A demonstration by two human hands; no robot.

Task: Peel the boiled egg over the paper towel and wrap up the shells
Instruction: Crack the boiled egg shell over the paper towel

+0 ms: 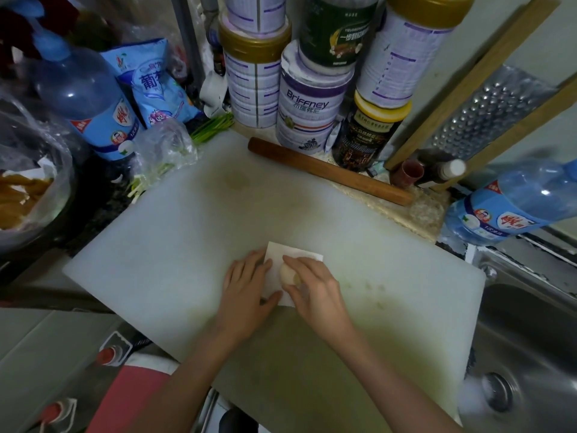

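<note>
A pale boiled egg (288,274) rests on a small white paper towel (278,251) lying on the white cutting board (175,245). My right hand (315,292) cups the egg from the right, with thumb and fingers wrapped around it. Flat on the towel's left edge lies my left hand (246,285), fingers spread, pinning the towel to the board. No loose shell pieces are visible; my hands hide most of the towel.
A wooden rolling pin (327,170) lies at the board's far edge before stacked tins (307,120). A blue bottle (90,98), bags and green onions (212,126) crowd the left. A metal grater (487,114), a lying bottle (512,207) and the sink (530,339) are right.
</note>
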